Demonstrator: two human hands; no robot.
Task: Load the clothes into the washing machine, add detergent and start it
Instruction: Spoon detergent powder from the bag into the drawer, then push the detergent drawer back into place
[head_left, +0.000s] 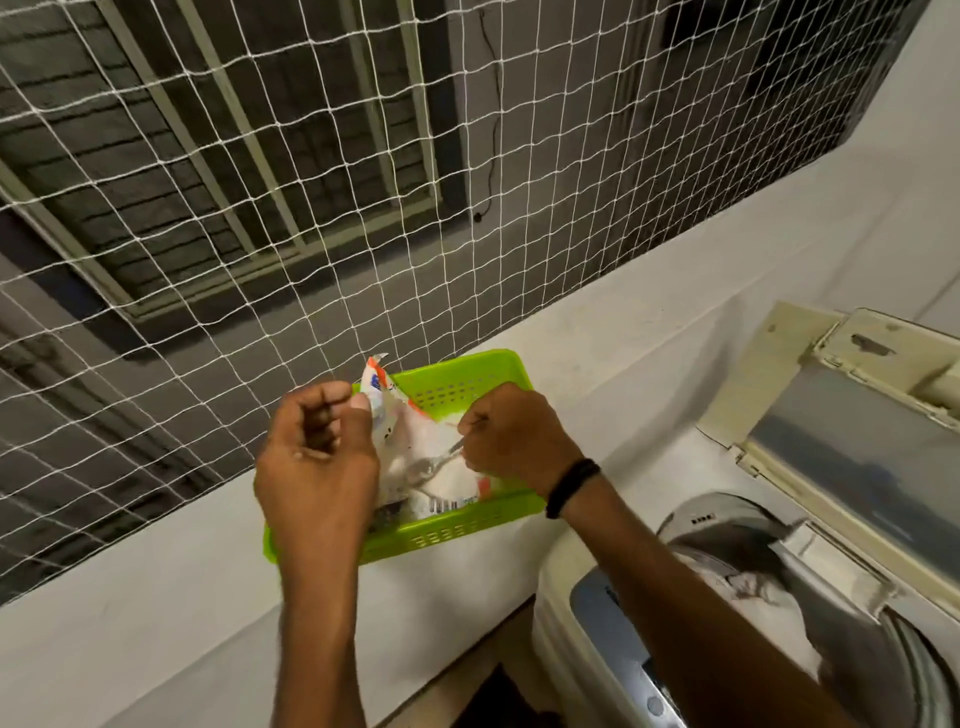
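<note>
A torn white and orange detergent packet stands in a green plastic basket on the white ledge. My left hand pinches the packet's upper left edge and holds it open. My right hand grips a metal spoon whose bowl dips into the white powder inside. At the lower right the top-loading washing machine has its lid raised, and pale clothes lie in the drum.
White netting spans the opening behind the ledge, with a dark building beyond. The machine's control panel faces me at the lower right. A black band circles my right wrist.
</note>
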